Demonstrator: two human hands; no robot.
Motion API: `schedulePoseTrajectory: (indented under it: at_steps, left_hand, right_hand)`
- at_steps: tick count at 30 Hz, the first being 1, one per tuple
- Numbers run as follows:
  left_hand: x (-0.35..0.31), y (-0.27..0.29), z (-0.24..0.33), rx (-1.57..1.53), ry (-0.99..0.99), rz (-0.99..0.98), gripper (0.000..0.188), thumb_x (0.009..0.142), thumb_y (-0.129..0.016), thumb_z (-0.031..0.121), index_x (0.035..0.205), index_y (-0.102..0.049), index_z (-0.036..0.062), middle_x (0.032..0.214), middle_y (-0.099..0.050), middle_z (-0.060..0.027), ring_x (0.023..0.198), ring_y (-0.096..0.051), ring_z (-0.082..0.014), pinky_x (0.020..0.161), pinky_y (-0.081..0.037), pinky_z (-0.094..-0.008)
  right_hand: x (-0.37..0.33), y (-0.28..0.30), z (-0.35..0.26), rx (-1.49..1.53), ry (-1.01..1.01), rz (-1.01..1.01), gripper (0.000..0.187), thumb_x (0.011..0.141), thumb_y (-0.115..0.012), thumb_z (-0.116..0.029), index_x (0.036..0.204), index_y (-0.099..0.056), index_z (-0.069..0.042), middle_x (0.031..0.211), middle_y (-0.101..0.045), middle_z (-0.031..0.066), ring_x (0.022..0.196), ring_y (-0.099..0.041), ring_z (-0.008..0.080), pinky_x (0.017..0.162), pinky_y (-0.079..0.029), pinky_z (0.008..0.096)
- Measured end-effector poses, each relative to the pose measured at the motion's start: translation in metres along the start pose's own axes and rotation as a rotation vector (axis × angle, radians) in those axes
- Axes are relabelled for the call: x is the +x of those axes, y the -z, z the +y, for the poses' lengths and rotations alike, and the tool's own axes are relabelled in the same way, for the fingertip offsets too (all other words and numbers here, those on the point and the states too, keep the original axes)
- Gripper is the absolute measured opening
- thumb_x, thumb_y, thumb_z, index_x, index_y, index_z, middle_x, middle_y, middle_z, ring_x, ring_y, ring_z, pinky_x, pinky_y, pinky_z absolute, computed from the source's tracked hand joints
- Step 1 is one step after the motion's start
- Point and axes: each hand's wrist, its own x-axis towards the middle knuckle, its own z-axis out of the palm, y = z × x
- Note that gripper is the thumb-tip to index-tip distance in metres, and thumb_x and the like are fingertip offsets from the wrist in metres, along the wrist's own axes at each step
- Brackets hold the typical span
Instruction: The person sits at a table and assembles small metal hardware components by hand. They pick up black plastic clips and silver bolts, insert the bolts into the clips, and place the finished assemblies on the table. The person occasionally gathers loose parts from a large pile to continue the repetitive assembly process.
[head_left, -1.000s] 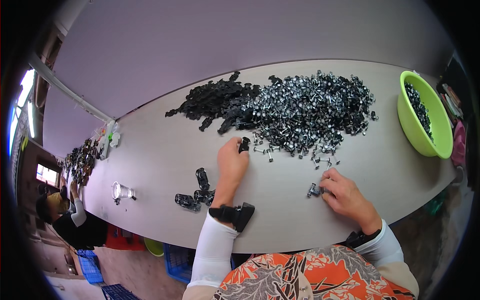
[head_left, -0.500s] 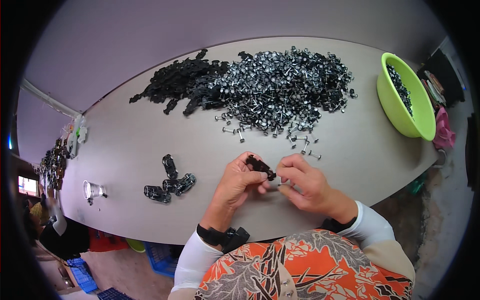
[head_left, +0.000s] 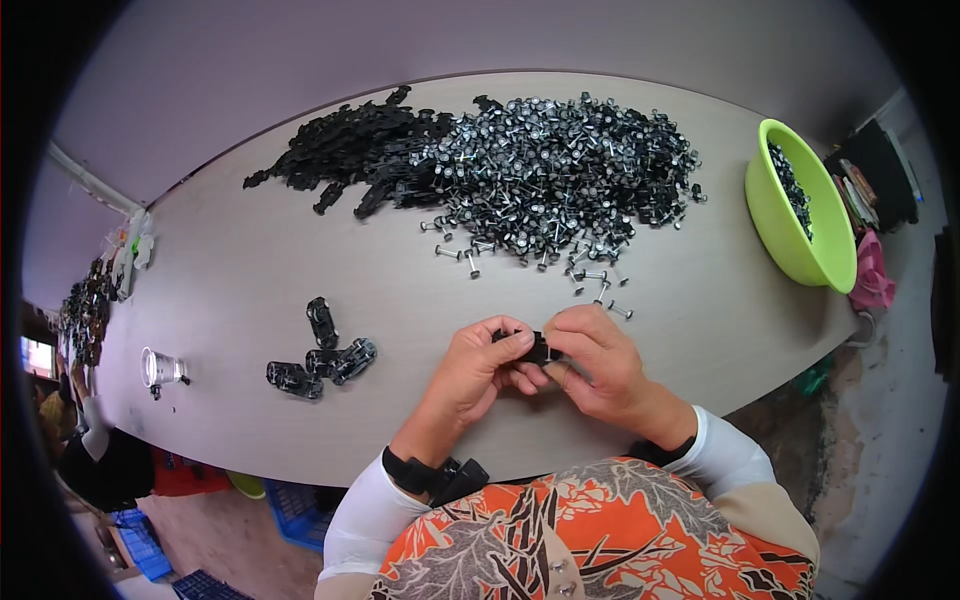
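My left hand [head_left: 472,370] is closed round a small black toy car chassis [head_left: 537,349], mostly covered by the fingers. At the chassis's right end, my right hand [head_left: 605,365] pinches a small wheel axle [head_left: 549,353] against it; the fingertips of both hands nearly meet. How far the axle sits in the chassis cannot be made out. To the left lie three black chassis with wheels [head_left: 320,322], close together on the table. Beyond my hands spreads a big heap of silvery wheel axles [head_left: 560,170], next to a pile of black chassis [head_left: 345,145].
A lime-green basin [head_left: 757,205] holding small dark parts stands at the table's right. Several loose axles [head_left: 603,292] lie before the heap. A clear plastic cup [head_left: 160,368] is at the left. Another person [head_left: 105,455] sits at the far left, near a blue crate [head_left: 298,510].
My right hand has brought the axle up against the chassis, and the left hand has turned the chassis so less of it shows. The whole view has shifted slightly.
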Motion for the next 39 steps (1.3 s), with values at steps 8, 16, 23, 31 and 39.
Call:
schedulePoseTrajectory:
  at_steps: [8, 16, 23, 31, 39]
  left_hand:
    - [0.001, 0.003, -0.005, 0.108, 0.066, -0.06, 0.021, 0.092, -0.06, 0.02, 0.095, -0.057, -0.0002, 0.074, -0.059, -0.0042, 0.051, -0.054, -0.0119, 0.042, -0.037, -0.0212]
    - [-0.003, -0.003, -0.014, -0.088, 0.088, -0.061, 0.018, 0.091, -0.061, 0.019, 0.093, -0.058, 0.0023, 0.072, -0.058, -0.0014, 0.051, -0.049, -0.0066, 0.042, -0.031, -0.0182]
    - [-0.008, -0.003, -0.007, 0.095, 0.003, -0.052, 0.016, 0.092, -0.059, 0.016, 0.098, -0.058, 0.0016, 0.076, -0.06, -0.0043, 0.056, -0.057, -0.0102, 0.045, -0.042, -0.0196]
    - [-0.009, 0.0, 0.004, 0.14, -0.043, 0.06, 0.018, 0.093, -0.055, 0.015, 0.105, -0.057, 0.0021, 0.089, -0.063, -0.0107, 0.062, -0.066, -0.0182, 0.053, -0.055, -0.0263]
    - [-0.007, 0.002, 0.004, 0.003, 0.016, 0.003, 0.028, 0.095, -0.052, 0.017, 0.112, -0.053, -0.0048, 0.098, -0.063, -0.0151, 0.077, -0.069, -0.0272, 0.065, -0.059, -0.0332]
  right_hand:
    - [-0.008, 0.001, -0.002, -0.025, -0.057, -0.054, 0.039, 0.063, -0.067, 0.009, 0.099, -0.057, 0.0, 0.097, -0.056, 0.0122, 0.087, -0.057, 0.0303, 0.071, -0.049, 0.036]
    - [-0.015, 0.003, -0.003, -0.01, -0.009, -0.063, 0.034, 0.063, -0.067, 0.009, 0.093, -0.055, -0.001, 0.092, -0.055, 0.0101, 0.084, -0.056, 0.0291, 0.069, -0.048, 0.0356]
    - [-0.013, 0.007, -0.007, 0.077, -0.078, -0.01, 0.027, 0.067, -0.064, 0.009, 0.091, -0.056, -0.001, 0.091, -0.055, 0.01, 0.081, -0.056, 0.029, 0.068, -0.048, 0.0357]
    - [-0.021, 0.057, 0.038, -0.261, -0.374, -0.065, 0.016, 0.073, -0.059, 0.004, 0.088, -0.058, -0.001, 0.088, -0.056, 0.0107, 0.069, -0.058, 0.0296, 0.063, -0.047, 0.0368]
    - [-0.025, 0.052, 0.033, -0.293, -0.474, -0.174, 0.015, 0.073, -0.065, -0.004, 0.085, -0.058, -0.004, 0.086, -0.053, 0.0107, 0.073, -0.058, 0.0295, 0.062, -0.048, 0.0385]
